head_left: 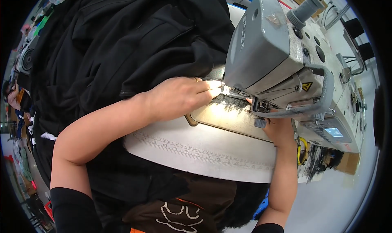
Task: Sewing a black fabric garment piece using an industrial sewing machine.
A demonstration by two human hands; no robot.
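Note:
A grey and white sewing machine stands to the right, its lamp lighting the needle area. My left hand is closed, fingers pinched at the edge of a strip of black fur trim beside the presser foot. Next to that hand, a large black garment lies heaped over the left side. My right hand reaches behind the lower part of the machine head. One fingertip shows near the far end of the fur; the other fingers are mostly hidden, so their grip cannot be made out.
The pale machine bed carries a ruler scale along its near edge. Yellow-handled snips and black fur scraps lie right of my right arm. A small lit control screen sits on the machine's side. Dark cloth covers my lap.

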